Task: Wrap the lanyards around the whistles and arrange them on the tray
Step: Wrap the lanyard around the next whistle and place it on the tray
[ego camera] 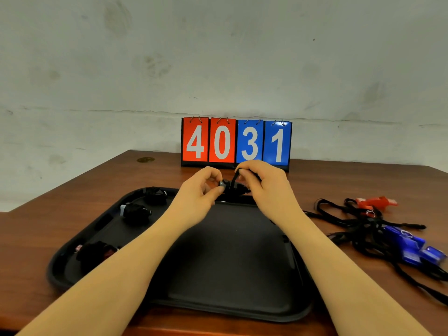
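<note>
Left hand point(202, 187) pinches the small black plastic whistle point(226, 185) sideways over the black plastic tray point(230, 263)'s far edge; right hand point(258, 180) grips its black cord lanyard point(234, 177), looping just right of it.

At the far edge of your table point(72, 202), against the wall, stands a flip scoreboard point(236, 143). Its four cards read, left to right, 4 and 0 in white on red, then 3 and 1 in white on blue. You have no other legible text.
</note>
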